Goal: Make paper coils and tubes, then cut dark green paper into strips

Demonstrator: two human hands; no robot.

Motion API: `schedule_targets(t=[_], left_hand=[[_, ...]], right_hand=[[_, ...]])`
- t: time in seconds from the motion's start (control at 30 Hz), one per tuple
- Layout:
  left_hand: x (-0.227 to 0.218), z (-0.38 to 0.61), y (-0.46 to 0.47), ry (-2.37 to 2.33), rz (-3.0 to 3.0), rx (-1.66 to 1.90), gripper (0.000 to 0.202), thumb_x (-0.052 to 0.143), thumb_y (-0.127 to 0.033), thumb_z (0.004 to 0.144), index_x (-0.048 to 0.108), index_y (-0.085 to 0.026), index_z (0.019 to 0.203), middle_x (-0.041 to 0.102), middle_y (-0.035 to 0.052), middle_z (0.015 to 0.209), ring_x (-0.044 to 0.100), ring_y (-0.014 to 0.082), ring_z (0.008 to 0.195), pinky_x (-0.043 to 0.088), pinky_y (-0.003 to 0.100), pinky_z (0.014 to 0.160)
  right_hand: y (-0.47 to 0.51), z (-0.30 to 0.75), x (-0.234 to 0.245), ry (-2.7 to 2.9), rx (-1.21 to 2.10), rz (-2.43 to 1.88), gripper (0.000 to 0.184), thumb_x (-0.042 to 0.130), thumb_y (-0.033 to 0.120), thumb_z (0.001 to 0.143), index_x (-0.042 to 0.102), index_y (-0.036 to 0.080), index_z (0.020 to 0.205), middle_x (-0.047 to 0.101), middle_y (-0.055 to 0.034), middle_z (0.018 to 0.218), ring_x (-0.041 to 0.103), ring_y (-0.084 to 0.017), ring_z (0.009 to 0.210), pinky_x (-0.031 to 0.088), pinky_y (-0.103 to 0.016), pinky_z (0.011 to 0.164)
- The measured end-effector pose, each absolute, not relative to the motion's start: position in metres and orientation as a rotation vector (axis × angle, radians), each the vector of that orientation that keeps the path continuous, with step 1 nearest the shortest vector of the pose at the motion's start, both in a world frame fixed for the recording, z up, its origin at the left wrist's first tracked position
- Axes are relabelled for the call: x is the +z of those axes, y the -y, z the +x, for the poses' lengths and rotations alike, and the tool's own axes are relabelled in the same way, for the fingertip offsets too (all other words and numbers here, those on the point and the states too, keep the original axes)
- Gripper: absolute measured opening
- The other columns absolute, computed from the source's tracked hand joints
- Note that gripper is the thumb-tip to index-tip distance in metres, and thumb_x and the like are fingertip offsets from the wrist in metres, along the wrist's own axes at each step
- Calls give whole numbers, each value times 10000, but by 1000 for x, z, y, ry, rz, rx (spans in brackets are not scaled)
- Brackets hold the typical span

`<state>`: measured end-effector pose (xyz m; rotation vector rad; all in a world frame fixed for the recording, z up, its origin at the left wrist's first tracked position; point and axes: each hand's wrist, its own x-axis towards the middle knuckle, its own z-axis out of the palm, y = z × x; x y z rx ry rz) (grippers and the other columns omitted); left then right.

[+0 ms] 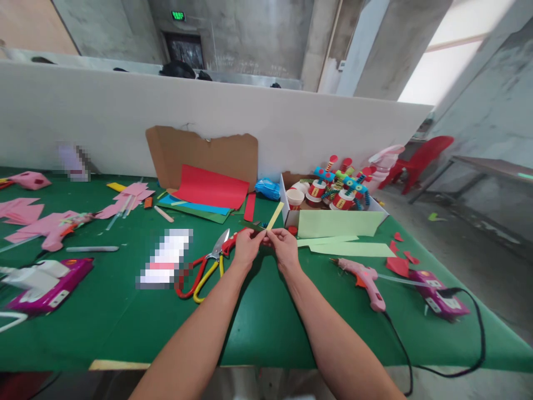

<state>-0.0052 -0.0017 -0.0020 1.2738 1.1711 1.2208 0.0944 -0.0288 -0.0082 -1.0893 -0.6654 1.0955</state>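
Both my hands meet over the middle of the green table (125, 311). My left hand (246, 247) and my right hand (283, 246) each pinch the lower end of a narrow yellow paper strip (275, 215) that slants up and to the right between them. A dark green strip seems pressed against it under my fingers. Red and yellow scissors (206, 266) lie just left of my left hand.
A pink glue gun (366, 278) with a black cord lies to the right. A cardboard box (333, 222) holds colourful paper-cup figures. Red, blue and green sheets (208, 191) lean on cardboard behind. Pink paper pieces and a magenta glue gun (50, 283) sit left.
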Motion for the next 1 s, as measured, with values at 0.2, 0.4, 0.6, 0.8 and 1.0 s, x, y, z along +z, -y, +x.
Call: schedule_targets(t=[0.2, 0.4, 0.6, 0.8, 1.0], left_hand=[[-4, -7, -1, -1223, 1322, 1243, 232, 721, -376, 630, 649, -163, 572, 654, 22, 565, 571, 168, 597, 426, 274, 602], [-8, -8, -6, -1246, 1410, 1231, 221, 685, -387, 635, 646, -174, 589, 670, 36, 607, 562, 175, 609, 402, 277, 609], [-4, -8, -7, -1212, 1520, 1268, 282, 676, -420, 642, 577, -188, 514, 590, 0, 524, 483, 143, 559, 357, 258, 568], [-5, -9, -7, -1228, 1549, 1242, 300, 637, -396, 687, 504, -191, 512, 500, -47, 468, 417, 111, 521, 318, 232, 526], [-6, -7, -6, -1254, 1581, 1246, 300, 593, -342, 729, 426, -210, 518, 482, -51, 482, 427, 116, 527, 321, 234, 535]], right_hand=[[28, 98, -8, 672, 1156, -1080, 340, 847, 346, 497, 620, 174, 683, 632, 42, 607, 579, -94, 531, 512, -254, 601], [25, 99, -9, 761, 1097, -1095, 333, 827, 372, 514, 591, 185, 657, 608, 46, 592, 558, -101, 525, 508, -270, 599], [22, 100, -9, 816, 1034, -1081, 319, 804, 385, 537, 568, 204, 653, 603, 46, 580, 577, -124, 549, 515, -288, 623], [19, 97, -8, 794, 995, -1079, 292, 791, 366, 548, 572, 203, 651, 595, 45, 573, 583, -128, 555, 520, -288, 622], [17, 93, -11, 753, 989, -1076, 289, 793, 360, 543, 568, 203, 633, 591, 47, 558, 580, -122, 537, 527, -287, 618]])
